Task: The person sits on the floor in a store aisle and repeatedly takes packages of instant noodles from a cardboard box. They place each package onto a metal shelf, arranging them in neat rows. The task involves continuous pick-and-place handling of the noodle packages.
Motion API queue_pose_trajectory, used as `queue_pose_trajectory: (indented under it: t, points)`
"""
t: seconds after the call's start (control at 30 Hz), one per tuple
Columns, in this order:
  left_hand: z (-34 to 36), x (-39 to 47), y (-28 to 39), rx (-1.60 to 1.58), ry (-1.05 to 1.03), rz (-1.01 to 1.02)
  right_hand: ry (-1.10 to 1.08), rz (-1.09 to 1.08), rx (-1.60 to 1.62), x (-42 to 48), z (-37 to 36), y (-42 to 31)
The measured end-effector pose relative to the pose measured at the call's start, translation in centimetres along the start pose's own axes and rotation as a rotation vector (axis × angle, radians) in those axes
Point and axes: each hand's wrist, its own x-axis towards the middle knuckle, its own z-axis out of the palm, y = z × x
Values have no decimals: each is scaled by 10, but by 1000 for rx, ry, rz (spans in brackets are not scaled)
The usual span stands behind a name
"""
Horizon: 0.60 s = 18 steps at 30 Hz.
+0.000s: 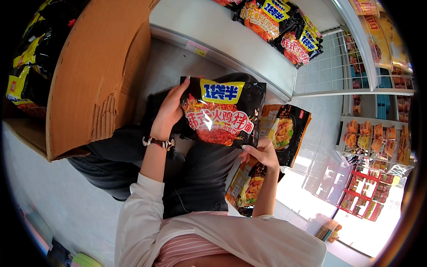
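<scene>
Between my two hands is a black instant noodle packet [220,113] with a yellow panel and a picture of red noodles, held above my knees. My left hand [171,103] grips its left edge, thumb along the upper corner. At the lower right corner, my right hand [262,152] pinches the packet between thumb and fingers. Behind that hand lies an orange and black noodle packet [287,133], and a similar packet [248,185] sits lower, partly hidden by my right forearm.
An open cardboard box [90,76] with a torn edge stands at the left, holding several black noodle packets [30,76]. Ahead is a white shelf [227,46] with a price tag [196,48] and more black packets [297,46]. Racks of packaged food [373,137] stand at the right.
</scene>
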Motion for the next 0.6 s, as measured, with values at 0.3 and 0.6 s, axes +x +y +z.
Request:
queue_pose_trajectory:
  t: [0.3, 0.6]
  points:
    - [0, -2, 1, -40, -23, -23, 664, -397, -436, 39, -36, -53]
    - [25, -21, 17, 18, -164, 14, -271, -260, -909, 137, -7, -144]
